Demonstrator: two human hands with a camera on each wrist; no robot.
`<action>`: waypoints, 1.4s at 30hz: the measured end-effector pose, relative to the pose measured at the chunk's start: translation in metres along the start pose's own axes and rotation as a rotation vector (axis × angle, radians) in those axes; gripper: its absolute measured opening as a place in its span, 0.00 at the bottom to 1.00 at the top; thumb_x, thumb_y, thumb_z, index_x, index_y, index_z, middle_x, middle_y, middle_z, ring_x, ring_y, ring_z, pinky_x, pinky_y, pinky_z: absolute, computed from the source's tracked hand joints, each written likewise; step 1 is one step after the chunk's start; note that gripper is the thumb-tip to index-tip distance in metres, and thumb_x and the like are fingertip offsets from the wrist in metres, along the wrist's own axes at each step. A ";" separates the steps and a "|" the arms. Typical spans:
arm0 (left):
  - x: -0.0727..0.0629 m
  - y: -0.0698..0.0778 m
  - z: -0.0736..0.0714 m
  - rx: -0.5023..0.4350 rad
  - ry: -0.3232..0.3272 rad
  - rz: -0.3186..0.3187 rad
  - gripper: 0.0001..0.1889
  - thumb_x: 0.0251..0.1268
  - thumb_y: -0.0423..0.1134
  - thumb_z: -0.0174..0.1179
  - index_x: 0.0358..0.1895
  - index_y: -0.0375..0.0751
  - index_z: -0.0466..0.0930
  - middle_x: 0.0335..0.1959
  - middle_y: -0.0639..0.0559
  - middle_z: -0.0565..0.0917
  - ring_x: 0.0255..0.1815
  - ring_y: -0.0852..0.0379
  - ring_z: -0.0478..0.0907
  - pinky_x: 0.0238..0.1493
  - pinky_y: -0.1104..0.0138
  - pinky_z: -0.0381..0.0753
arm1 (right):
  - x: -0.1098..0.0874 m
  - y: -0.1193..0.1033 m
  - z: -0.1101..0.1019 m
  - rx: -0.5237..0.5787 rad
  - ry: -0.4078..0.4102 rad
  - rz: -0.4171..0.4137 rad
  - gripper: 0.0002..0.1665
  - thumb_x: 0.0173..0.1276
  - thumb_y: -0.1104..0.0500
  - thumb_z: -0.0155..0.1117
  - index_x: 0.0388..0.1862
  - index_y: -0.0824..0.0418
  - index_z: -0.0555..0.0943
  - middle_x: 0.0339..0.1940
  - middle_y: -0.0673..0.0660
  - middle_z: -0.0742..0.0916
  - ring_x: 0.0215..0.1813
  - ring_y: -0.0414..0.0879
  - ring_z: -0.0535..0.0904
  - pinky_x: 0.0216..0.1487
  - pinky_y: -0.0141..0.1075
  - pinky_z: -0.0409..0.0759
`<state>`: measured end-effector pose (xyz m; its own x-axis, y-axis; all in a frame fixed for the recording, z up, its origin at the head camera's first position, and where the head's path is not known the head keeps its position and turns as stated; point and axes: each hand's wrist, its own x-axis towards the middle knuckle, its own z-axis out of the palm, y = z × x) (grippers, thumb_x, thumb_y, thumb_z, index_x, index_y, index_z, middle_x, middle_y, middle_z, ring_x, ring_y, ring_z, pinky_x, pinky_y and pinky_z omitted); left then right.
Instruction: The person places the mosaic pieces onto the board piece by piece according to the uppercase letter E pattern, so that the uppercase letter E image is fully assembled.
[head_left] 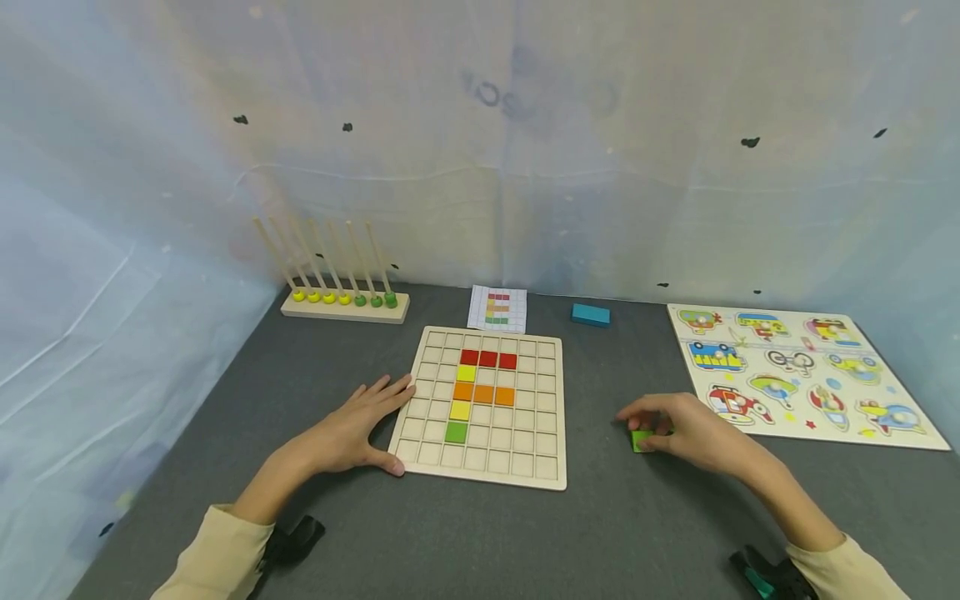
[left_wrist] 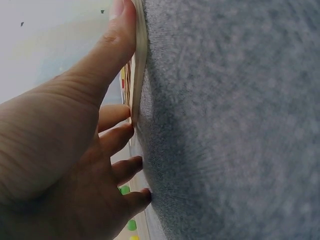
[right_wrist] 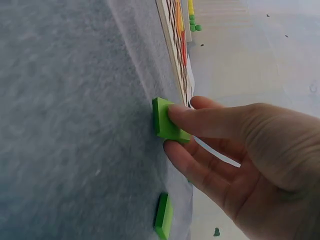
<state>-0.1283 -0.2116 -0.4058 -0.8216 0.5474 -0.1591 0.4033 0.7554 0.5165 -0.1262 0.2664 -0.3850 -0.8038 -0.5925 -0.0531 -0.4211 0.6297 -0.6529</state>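
Note:
My left hand [head_left: 348, 429] lies spread along the left edge of a wooden grid board [head_left: 525, 454], its thumb and fingertips touching the rim. On the board sit three red squares [head_left: 488, 359], three orange squares [head_left: 483, 394], two yellow squares [head_left: 460, 411] and a green square [head_left: 456, 432]. To the right of the board, my right hand [head_left: 686, 429] pinches a green tile [right_wrist: 167, 120] between thumb and fingers, low over the table. Another green tile [right_wrist: 164, 217] rests on the table beside that hand in the right wrist view.
Behind the board is a pattern card [head_left: 497, 309], with a blue block [head_left: 590, 314] to its right. An abacus with upright pegs [head_left: 345, 312] stands back left. A picture puzzle board [head_left: 810, 375] lies on the right, close to my right hand. Sheeting [head_left: 562, 167] hangs behind the table.

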 end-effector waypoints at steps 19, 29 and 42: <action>0.000 0.000 -0.001 0.006 -0.003 0.005 0.60 0.42 0.62 0.72 0.78 0.39 0.52 0.79 0.42 0.50 0.78 0.35 0.41 0.73 0.38 0.40 | 0.047 -0.030 0.010 -0.015 -0.001 -0.102 0.17 0.65 0.67 0.67 0.54 0.61 0.83 0.44 0.51 0.88 0.45 0.41 0.83 0.42 0.35 0.83; -0.001 0.000 -0.001 0.013 0.003 0.012 0.60 0.42 0.62 0.72 0.78 0.38 0.52 0.79 0.41 0.50 0.78 0.35 0.42 0.73 0.38 0.41 | 0.070 -0.052 0.029 0.008 -0.040 -0.185 0.17 0.65 0.67 0.68 0.53 0.62 0.83 0.43 0.53 0.88 0.41 0.39 0.82 0.39 0.33 0.83; 0.000 0.001 -0.001 0.002 -0.004 -0.002 0.60 0.42 0.61 0.74 0.78 0.39 0.52 0.79 0.42 0.50 0.78 0.36 0.41 0.73 0.39 0.40 | 0.105 -0.085 0.055 0.016 -0.083 -0.255 0.15 0.64 0.66 0.69 0.51 0.61 0.84 0.41 0.51 0.86 0.42 0.40 0.80 0.43 0.31 0.82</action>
<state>-0.1286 -0.2109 -0.4049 -0.8206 0.5475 -0.1638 0.4024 0.7571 0.5147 -0.1519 0.1230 -0.3769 -0.6351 -0.7706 0.0538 -0.5983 0.4467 -0.6652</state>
